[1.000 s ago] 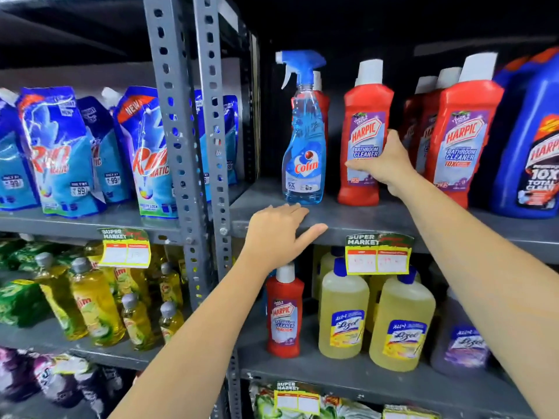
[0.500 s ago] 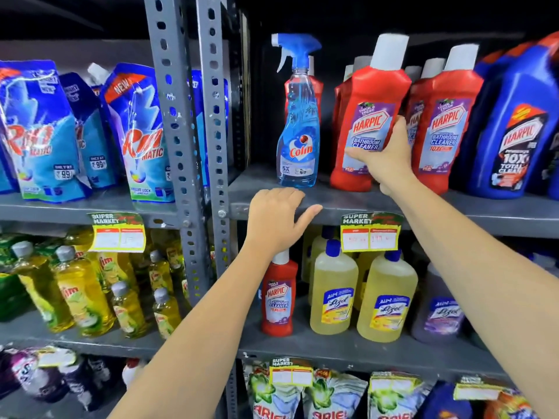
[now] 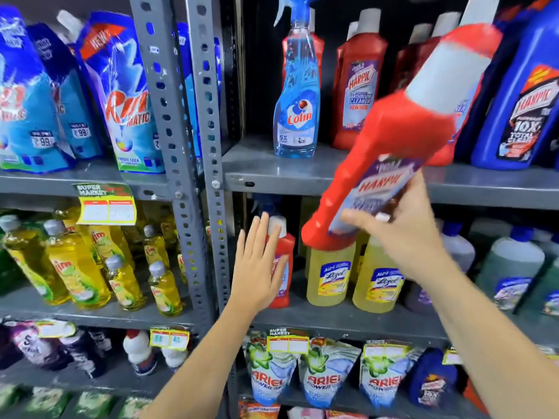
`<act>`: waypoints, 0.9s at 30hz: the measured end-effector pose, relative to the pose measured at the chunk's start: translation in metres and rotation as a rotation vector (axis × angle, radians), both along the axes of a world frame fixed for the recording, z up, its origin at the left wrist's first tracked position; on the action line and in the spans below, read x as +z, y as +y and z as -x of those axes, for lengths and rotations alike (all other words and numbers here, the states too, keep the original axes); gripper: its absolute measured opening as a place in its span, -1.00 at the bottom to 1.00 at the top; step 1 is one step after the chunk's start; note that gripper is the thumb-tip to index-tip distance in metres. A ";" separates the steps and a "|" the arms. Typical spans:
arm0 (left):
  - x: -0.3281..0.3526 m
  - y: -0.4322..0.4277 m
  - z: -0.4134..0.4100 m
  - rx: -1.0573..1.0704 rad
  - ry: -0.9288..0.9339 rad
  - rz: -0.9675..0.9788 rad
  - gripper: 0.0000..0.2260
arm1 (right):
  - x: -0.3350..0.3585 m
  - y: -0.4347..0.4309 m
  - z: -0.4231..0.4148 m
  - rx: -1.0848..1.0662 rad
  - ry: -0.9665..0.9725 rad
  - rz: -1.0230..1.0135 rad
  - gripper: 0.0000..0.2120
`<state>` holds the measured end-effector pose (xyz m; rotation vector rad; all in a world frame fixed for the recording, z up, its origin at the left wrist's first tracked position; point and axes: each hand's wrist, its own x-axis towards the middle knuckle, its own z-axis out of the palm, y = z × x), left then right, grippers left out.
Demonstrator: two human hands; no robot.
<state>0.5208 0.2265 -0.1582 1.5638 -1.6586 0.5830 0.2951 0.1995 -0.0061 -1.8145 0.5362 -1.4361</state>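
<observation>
Lifted off the grey metal shelf point(image 3: 272, 173), the red plastic Harpic bottle point(image 3: 402, 131) tilts toward 1 o'clock, its label end clasped by the right grip point(image 3: 405, 234); the left grip point(image 3: 257, 267), fingers spread, has dropped to its 8 o'clock.

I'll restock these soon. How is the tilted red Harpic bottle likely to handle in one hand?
The red Harpic bottle looks like rigid plastic, so it probably keeps its shape when gripped. The right hand holds it low, near its base, while it leans far over, so it may pull top-heavy. Its glossy wall could slip.
</observation>
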 end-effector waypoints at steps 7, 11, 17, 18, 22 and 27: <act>-0.106 0.018 -0.012 0.051 0.025 -0.385 -0.49 | -0.129 -0.014 -0.014 -0.082 0.278 -0.223 -0.26; -0.145 0.025 -0.018 0.107 0.007 -0.533 -0.44 | -0.165 -0.030 -0.022 -0.124 0.355 -0.334 -0.34; -0.172 0.033 -0.024 0.120 -0.060 -0.780 -0.40 | -0.199 -0.054 -0.029 -0.150 0.420 -0.419 -0.37; -0.172 0.035 -0.023 0.123 -0.062 -0.828 -0.40 | -0.205 -0.056 -0.030 -0.155 0.426 -0.430 -0.36; -0.171 0.034 -0.025 0.110 -0.041 -0.895 -0.40 | -0.223 -0.061 -0.029 -0.193 0.426 -0.453 -0.35; -0.176 0.033 -0.025 0.129 -0.088 -0.861 -0.41 | -0.234 -0.065 -0.028 -0.203 0.439 -0.434 -0.32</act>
